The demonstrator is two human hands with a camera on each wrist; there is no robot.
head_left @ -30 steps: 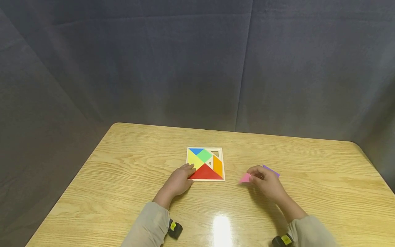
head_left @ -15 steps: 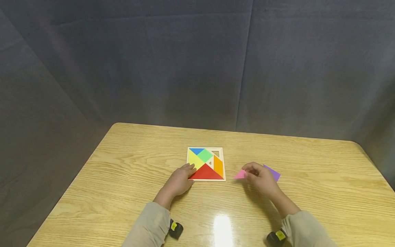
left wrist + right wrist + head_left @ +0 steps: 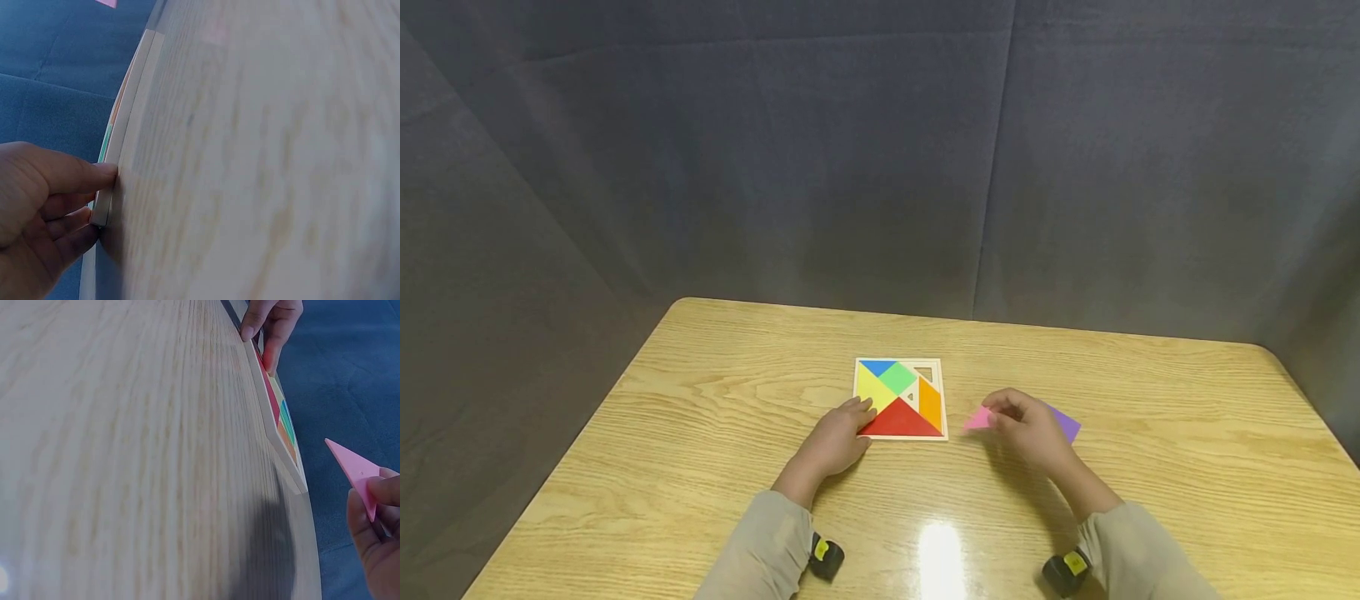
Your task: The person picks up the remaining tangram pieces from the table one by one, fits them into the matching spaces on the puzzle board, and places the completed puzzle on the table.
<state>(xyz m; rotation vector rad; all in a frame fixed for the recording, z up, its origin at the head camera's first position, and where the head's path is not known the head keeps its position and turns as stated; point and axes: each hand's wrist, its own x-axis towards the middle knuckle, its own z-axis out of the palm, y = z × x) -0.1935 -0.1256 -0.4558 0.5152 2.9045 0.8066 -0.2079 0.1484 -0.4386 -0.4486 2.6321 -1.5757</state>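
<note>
A square tangram tray (image 3: 945, 417) lies on the table, with blue, green, yellow, red and orange pieces set in it. Bare wood shows in two triangular recesses, one at its upper right corner and one near the middle. My left hand (image 3: 837, 437) holds the tray's near left corner, thumb along the front edge and fingers over the yellow piece (image 3: 871, 387). Right of the tray, my right hand (image 3: 1033, 432) pinches a pink triangle piece (image 3: 356, 467) between thumb and fingers, raised above the table in the right wrist view.
Partly hidden behind my right hand, a purple tangram piece (image 3: 1065, 423) lies on the wooden table (image 3: 722, 375). A dark cloth (image 3: 820, 167) hangs behind the table's far edge. Each wrist wears a small black camera.
My right hand has moved left with the pink triangle, closer to the tray, and more of the purple piece now shows. The left hand and the tray stay where they were.
</note>
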